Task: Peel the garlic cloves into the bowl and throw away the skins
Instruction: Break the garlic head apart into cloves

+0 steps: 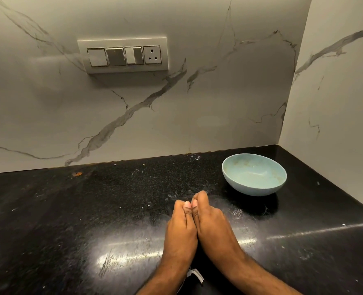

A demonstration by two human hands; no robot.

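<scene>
- Left hand [181,225] and right hand [212,226] are pressing side by side over the counter [70,220], thumbs lying together on top, thumbnails facing up.
- Fingers of both hands are curling under and away from view; whether they are holding a clove or skin between them cannot be told, as nothing is showing past the knuckles.
- No garlic is visible anywhere; if present, the hands are hiding it.
- Bowl [254,174], pale blue, is sitting upright on the counter near the right-hand corner, beyond and right of the hands, apart from them. Its inside is showing faint brownish smears and nothing else.
- Counter is black and glossy, carrying white flecks and scuffs around the hands; too small to say whether these are skin scraps or marks.
- A small orange speck [77,173] is lying by the wall at left; unidentifiable.
- Switch panel [123,54] is sitting on the marble wall above.
- Forearms are running off the bottom edge; a bit of dark cloth with white marking is peeking between them.
</scene>
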